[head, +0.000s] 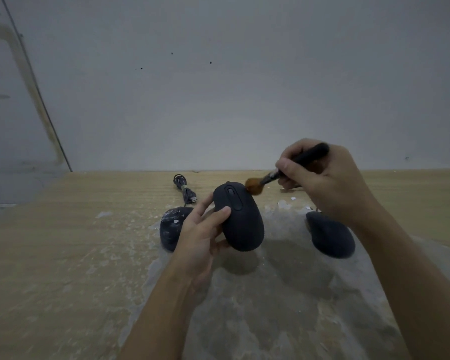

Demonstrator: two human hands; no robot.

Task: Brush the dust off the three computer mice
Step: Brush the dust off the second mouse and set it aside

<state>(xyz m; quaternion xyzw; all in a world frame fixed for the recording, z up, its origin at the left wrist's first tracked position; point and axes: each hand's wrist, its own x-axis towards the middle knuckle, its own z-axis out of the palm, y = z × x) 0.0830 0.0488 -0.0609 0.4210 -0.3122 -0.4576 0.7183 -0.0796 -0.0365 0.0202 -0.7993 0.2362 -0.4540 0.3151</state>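
Observation:
My left hand (202,233) holds a black mouse (240,219) lifted above the table, its scroll wheel facing me. My right hand (325,179) grips a black-handled brush (291,168); its brown bristles (253,186) touch the front right edge of the held mouse. A second black mouse (170,227), speckled with white dust, lies on the table to the left, partly behind my left hand. A third black mouse (330,235) lies on the right, under my right wrist.
The wooden table (63,242) carries a wide grey dusty patch with white flakes in the middle. A bundled black cable with a USB plug (185,189) lies behind the left mouse. A grey wall rises right behind the table's far edge.

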